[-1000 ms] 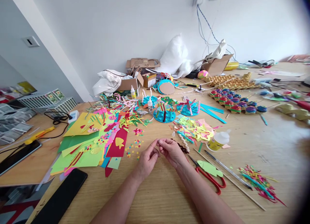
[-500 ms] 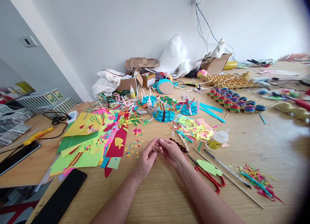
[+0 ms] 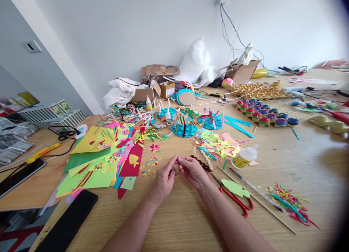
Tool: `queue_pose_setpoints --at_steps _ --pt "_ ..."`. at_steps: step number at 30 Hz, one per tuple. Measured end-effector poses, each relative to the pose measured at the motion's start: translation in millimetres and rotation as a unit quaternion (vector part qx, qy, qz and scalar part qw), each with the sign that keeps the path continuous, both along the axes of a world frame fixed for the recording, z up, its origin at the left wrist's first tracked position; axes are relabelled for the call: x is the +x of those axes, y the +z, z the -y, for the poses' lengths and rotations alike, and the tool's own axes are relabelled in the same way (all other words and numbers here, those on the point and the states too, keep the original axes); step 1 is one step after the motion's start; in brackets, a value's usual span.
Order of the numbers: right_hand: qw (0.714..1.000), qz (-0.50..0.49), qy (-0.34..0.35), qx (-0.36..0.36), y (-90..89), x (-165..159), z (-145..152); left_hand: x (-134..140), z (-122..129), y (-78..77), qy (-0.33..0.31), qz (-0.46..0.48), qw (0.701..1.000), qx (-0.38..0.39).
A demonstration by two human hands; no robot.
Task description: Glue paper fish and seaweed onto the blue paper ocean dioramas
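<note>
Clearly, hands: our left hand (image 3: 164, 177) and right hand (image 3: 192, 171) are touching fingertips; we can't tell if they're gripping anything.
Brown twisted fuzzy strand (image 3: 202, 163): lying beside right hand, far from wooden tabletop (image 3: 178, 223) back edge.

Cream strip (image 3: 207, 159): crimped, lying slantwise.
Brown strip (image 3: 201, 162): dark, wavy — slanting close alongside the cream one.
Paper dots (image 3: 152, 163): small, multicoloured — loosely scattered, lying flat.

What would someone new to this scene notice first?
Likely the left hand and right hand, fingertips together near the center of the view. A bright paper pile spreads to their left, and red-handled scissors lie to their right. A tall white bag bulges at the back.
</note>
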State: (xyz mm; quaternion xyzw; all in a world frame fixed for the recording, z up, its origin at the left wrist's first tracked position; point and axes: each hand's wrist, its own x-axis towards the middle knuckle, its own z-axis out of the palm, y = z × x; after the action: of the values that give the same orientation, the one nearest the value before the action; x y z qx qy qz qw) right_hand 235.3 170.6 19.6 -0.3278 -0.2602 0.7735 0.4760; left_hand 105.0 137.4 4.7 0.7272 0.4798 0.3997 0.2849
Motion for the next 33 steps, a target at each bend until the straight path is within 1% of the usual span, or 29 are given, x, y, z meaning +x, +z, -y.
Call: queue_pose_setpoints --at_steps 3,6,14,20,24,27,30,33 --pt "1.000 0.019 -0.016 0.007 0.1 -1.1 0.6 -2.0 -0.8 -1.9 0.021 -0.070 0.996 0.058" --pt "0.999 0.034 -0.027 0.017 0.1 -2.2 1.2 -3.2 -1.0 -3.0 0.029 -0.120 0.988 0.091" --pt "0.999 0.025 -0.038 0.000 -0.8 -2.4 0.0 -4.6 0.2 2.5 0.035 -0.224 0.970 0.085" --pt "0.999 -0.001 -0.040 -0.018 -4.2 -2.7 -1.2 -5.2 -0.8 0.6 0.040 -0.241 0.966 0.090" --pt "0.999 -0.025 -0.037 -0.020 -5.1 -2.4 -1.8 -3.5 -1.0 -3.9 0.034 -0.206 0.974 0.089" --pt "0.998 -0.043 -0.028 -0.020 -3.8 -0.5 -2.3 -1.0 0.2 -3.6 0.022 -0.128 0.988 0.082" --pt "0.998 -0.057 -0.013 -0.019 -0.7 1.5 -1.8 0.7 0.9 -0.4 0.041 -0.044 0.997 0.049" --pt "0.998 -0.064 -0.006 -0.016 2.8 2.2 -0.4 0.7 0.3 1.8 0.054 0.012 0.998 0.030"
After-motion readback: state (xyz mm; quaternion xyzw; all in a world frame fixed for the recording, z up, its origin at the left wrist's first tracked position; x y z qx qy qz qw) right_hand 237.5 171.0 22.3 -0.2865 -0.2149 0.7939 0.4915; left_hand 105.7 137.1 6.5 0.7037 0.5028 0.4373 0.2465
